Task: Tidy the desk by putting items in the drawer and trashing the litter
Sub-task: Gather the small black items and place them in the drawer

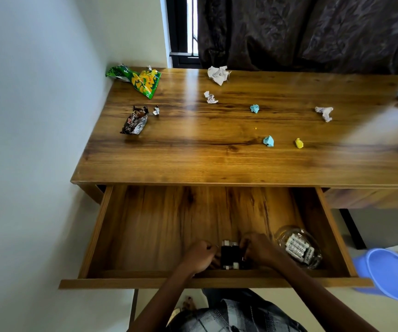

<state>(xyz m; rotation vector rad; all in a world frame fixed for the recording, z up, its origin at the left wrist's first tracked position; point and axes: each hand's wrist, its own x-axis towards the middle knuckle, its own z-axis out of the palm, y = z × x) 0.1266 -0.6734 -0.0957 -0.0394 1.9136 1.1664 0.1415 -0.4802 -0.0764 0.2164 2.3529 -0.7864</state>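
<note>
Both hands are down in the open drawer (145, 226), near its front edge; the left hand (199, 256) and the right hand (259, 249) curl their fingers round either side of a small black bundle with silvery ends (229, 255), gripping it between them on the drawer floor; what the bundle is I cannot tell. Just beside the right hand sits a clear glass dish (281, 236) holding a pack of white batteries (298, 249). Up on the desk (217, 164) the litter lies scattered: a green and yellow snack bag (140, 80) in the far left corner; a brown wrapper (134, 121) nearer, with a scrap of foil (156, 110) beside it; crumpled white papers (218, 75), two blue paper balls (268, 141) and a yellow one (299, 143) spread well apart. A blue bin (389, 274) stands on the floor to the right of the drawer.
</note>
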